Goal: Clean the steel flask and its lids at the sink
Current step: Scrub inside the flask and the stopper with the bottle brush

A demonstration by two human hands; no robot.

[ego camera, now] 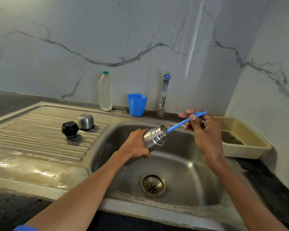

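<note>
My left hand grips the steel flask around its body and holds it tilted over the sink basin, its open mouth pointing up to the right. My right hand pinches the handle of a blue brush, whose lower end goes into the flask's mouth. On the ribbed drainboard to the left stand the black stopper lid and the steel cup lid, side by side.
A tap rises behind the basin, with no water running that I can see. A blue plastic cup and a clear water bottle stand against the marble wall. A cream plastic basket sits right of the sink. The drain is open.
</note>
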